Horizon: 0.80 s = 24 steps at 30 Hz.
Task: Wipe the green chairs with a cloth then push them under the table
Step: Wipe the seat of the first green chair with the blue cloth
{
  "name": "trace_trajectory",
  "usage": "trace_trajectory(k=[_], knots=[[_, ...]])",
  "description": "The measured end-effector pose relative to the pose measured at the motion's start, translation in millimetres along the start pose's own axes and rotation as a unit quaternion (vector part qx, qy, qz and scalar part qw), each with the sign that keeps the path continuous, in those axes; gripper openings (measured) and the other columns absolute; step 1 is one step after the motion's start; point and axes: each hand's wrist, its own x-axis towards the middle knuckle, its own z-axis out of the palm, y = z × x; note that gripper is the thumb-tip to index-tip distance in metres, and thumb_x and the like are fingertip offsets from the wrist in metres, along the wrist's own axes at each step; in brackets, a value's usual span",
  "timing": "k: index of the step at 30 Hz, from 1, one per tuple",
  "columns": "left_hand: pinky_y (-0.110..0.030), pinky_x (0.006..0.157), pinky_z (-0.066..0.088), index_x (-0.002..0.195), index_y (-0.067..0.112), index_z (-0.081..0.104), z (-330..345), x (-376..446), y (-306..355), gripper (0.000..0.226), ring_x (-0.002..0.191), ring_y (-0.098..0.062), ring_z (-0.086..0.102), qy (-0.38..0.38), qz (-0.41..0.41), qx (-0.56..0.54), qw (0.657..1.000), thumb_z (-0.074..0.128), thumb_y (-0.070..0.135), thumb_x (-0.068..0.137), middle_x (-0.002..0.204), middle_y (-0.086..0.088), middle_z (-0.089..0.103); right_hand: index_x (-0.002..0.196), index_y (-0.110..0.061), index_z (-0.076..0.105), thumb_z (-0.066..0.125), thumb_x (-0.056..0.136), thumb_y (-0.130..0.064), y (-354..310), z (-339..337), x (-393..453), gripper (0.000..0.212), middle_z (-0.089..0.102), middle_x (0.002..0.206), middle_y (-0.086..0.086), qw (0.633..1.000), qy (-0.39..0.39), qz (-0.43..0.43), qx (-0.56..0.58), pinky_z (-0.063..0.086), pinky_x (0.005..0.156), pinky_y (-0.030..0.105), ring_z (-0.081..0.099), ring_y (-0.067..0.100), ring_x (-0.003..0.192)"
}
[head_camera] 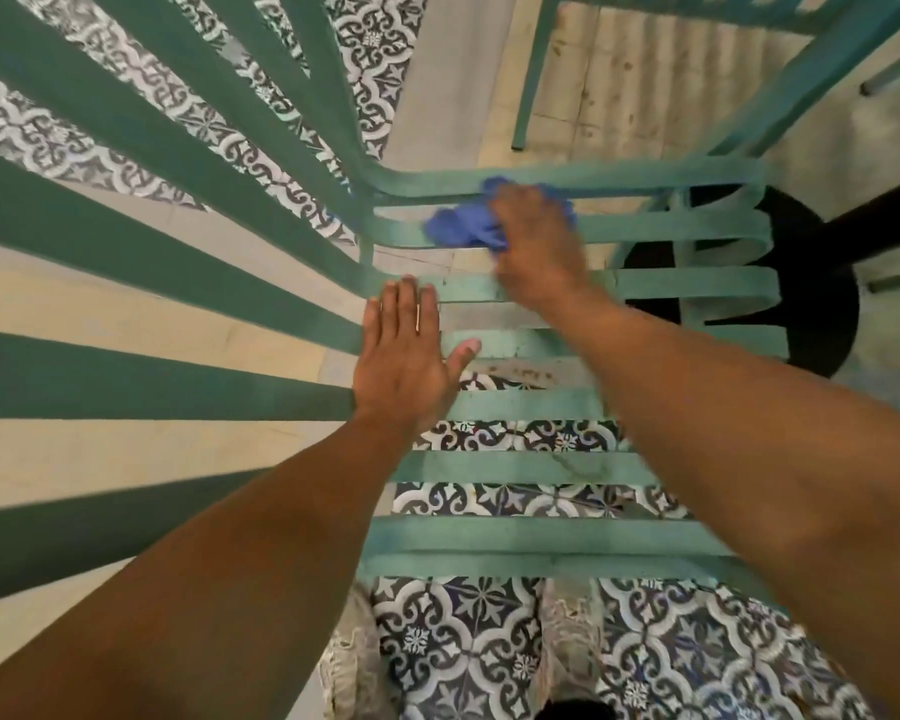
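Note:
A green slatted metal chair (531, 467) fills the middle of the head view, its seat slats running left to right and its back slats (141, 366) fanning out to the left. My right hand (539, 246) presses a crumpled blue cloth (463, 226) onto the far seat slats. My left hand (406, 350) lies flat with fingers spread where the seat meets the back, holding nothing. A second green chair (796, 101) stands at the top right.
The black round base (822, 304) of a table and its dark post (884, 215) sit at the right beyond the chair. Patterned blue-and-white floor tiles (671, 652) and beige paving lie underneath. My feet show at the bottom edge.

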Motion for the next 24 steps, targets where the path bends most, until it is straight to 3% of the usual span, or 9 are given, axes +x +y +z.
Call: trace_trajectory(k=[3,5,9,12,15,16,19,21,24], knots=[[-0.045,0.119,-0.007,0.152,0.007,0.016,0,-4,-3,0.081,0.147,-0.032,0.005,0.012,0.004,-0.002,1.000,0.009,0.065,0.095,0.159,-0.020,0.012,0.130,0.002,0.047,0.057,0.084,-0.002,94,-44,-44,0.048,0.047,0.134,0.027,0.991,0.039,0.122,-0.044,0.027,0.106,0.049,0.042,0.043,0.123],[-0.050,0.119,0.007,0.144,0.005,0.033,-2,-6,-5,0.078,0.140,-0.036,0.025,0.031,0.006,0.016,0.999,0.013,0.063,0.095,0.147,-0.023,0.034,0.130,0.000,0.045,0.057,0.085,-0.013,136,-70,-54,0.048,0.045,0.135,0.027,0.972,0.048,0.226,-0.043,0.032,0.105,0.051,0.041,0.043,0.125],[-0.050,0.116,0.014,0.123,0.007,0.051,-5,-10,-1,0.068,0.116,-0.034,0.046,0.023,0.016,0.085,0.996,0.014,0.059,0.098,0.121,-0.017,0.054,0.140,-0.006,0.036,0.042,0.097,-0.022,87,-46,-27,0.047,0.035,0.147,0.019,0.933,0.073,0.351,-0.031,0.021,0.113,0.051,0.028,0.034,0.138],[-0.051,0.116,0.011,0.129,0.005,0.047,-7,-11,0,0.069,0.118,-0.036,0.046,0.009,0.010,0.096,0.995,0.002,0.048,0.098,0.124,-0.020,0.054,0.145,-0.012,0.028,0.040,0.097,-0.020,-39,13,1,0.049,0.029,0.151,0.014,0.978,-0.028,0.204,0.023,0.019,0.112,0.047,0.025,0.032,0.139],[-0.052,0.117,0.001,0.150,-0.002,0.010,-2,-10,-5,0.075,0.142,-0.039,0.018,-0.043,0.019,0.136,0.990,-0.012,0.028,0.084,0.154,-0.025,0.023,0.145,-0.016,0.030,0.048,0.089,-0.018,-123,43,4,0.059,0.028,0.154,0.007,0.993,-0.100,0.044,0.045,0.011,0.116,0.050,0.019,0.026,0.143],[-0.052,0.117,0.001,0.151,0.002,0.011,-1,-9,-6,0.071,0.142,-0.039,0.018,-0.050,0.018,0.146,0.988,-0.005,0.030,0.088,0.154,-0.024,0.024,0.147,-0.016,0.027,0.048,0.088,-0.017,-118,42,2,0.062,0.024,0.156,0.005,0.993,-0.104,0.025,0.049,0.008,0.117,0.050,0.016,0.024,0.144],[-0.049,0.115,0.010,0.131,0.003,0.048,-2,-7,-3,0.065,0.119,-0.038,0.046,-0.017,0.003,0.106,0.994,0.018,0.050,0.099,0.124,-0.023,0.056,0.150,-0.019,0.020,0.049,0.086,-0.009,-49,18,-26,0.071,0.019,0.158,0.006,0.995,-0.099,-0.002,-0.003,0.016,0.115,0.045,0.021,0.025,0.142],[-0.049,0.113,0.011,0.125,0.003,0.051,-2,-7,-2,0.069,0.112,-0.037,0.049,-0.010,0.011,0.093,0.996,0.015,0.056,0.098,0.117,-0.022,0.059,0.151,-0.022,0.016,0.050,0.086,-0.004,18,-8,-56,0.076,0.022,0.155,0.013,0.995,-0.070,0.075,0.000,0.033,0.103,0.047,0.038,0.031,0.130],[-0.049,0.114,0.011,0.127,0.006,0.050,-2,-8,-3,0.074,0.115,-0.036,0.048,-0.012,0.020,0.079,0.997,0.009,0.059,0.097,0.119,-0.019,0.058,0.145,-0.013,0.029,0.052,0.090,-0.009,106,-62,-113,0.060,0.034,0.145,0.025,0.982,-0.010,0.186,-0.044,0.040,0.091,0.055,0.045,0.048,0.118]])
